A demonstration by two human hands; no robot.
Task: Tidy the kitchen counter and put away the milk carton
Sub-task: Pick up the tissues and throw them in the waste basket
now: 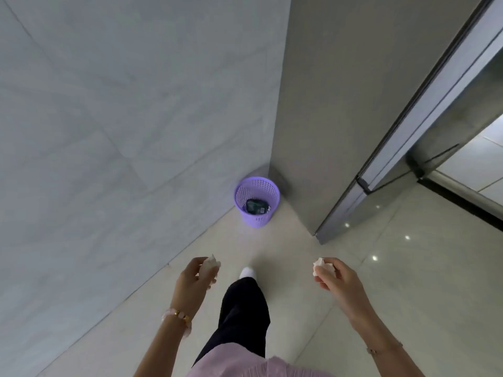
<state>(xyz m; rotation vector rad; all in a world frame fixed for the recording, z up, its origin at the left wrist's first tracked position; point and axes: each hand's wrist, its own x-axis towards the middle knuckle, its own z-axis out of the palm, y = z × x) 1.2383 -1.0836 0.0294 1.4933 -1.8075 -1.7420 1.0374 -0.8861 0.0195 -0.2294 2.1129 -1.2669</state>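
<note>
My left hand (192,281) is closed around a crumpled white tissue (210,265). In my right hand (336,277) sits a second crumpled white tissue (322,265). Both hands hover over the floor, short of a purple perforated waste basket (269,217) that stands in the corner ahead. A dark carton-like package (256,206) lies inside the basket. No counter shows in this view.
A grey tiled wall (95,131) runs along the left. A tall grey fridge (340,104) stands to the right of the basket. Glossy beige floor tiles (394,268) spread ahead and right. My leg in dark trousers with a white shoe (247,272) steps forward.
</note>
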